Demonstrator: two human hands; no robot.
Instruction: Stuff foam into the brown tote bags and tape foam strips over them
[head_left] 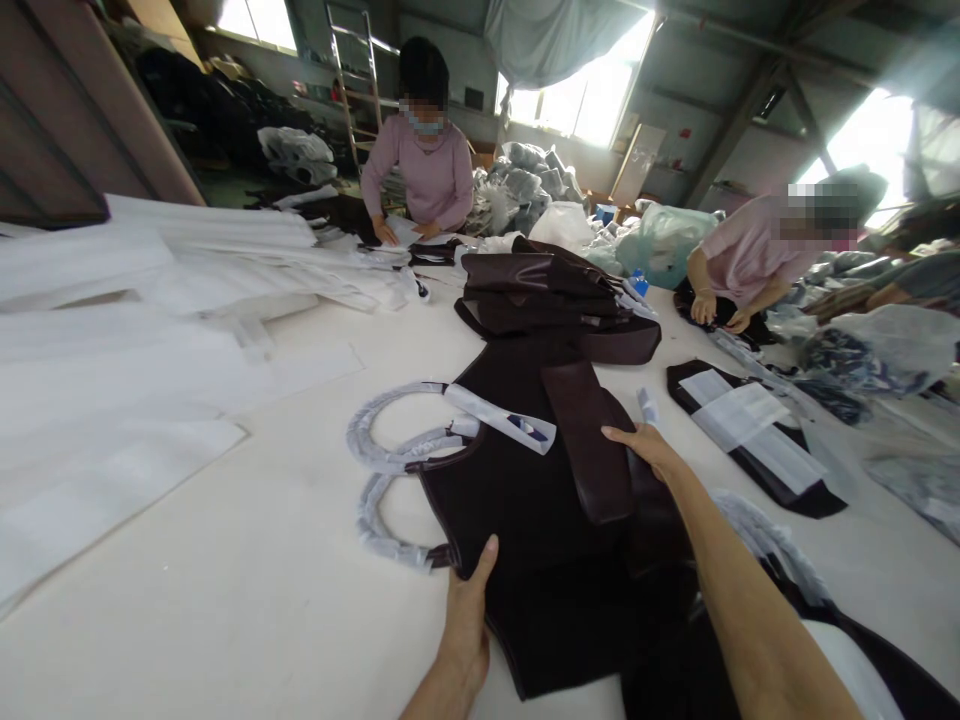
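A dark brown handbag (540,490) lies flattened on the white table, its handles (375,430) wrapped in white material and pointing left. My left hand (466,620) grips the bag's near left edge, thumb on top and fingers hidden underneath. On the far right side, my right hand (645,447) holds the bag by its smooth brown leather-like panel (589,440), with its thumb extended over that panel and the other fingers mostly out of sight. A white-wrapped strip with a dark blue tag (529,428) rests across the bag's upper part.
Large white sheets (112,360) spread over the table's left. More brown bags (547,295) are piled beyond, and another bag with white wrapping (757,430) lies right. Two co-workers in pink handle items across the table (420,170) (757,240). Dark bag parts sit near my right forearm.
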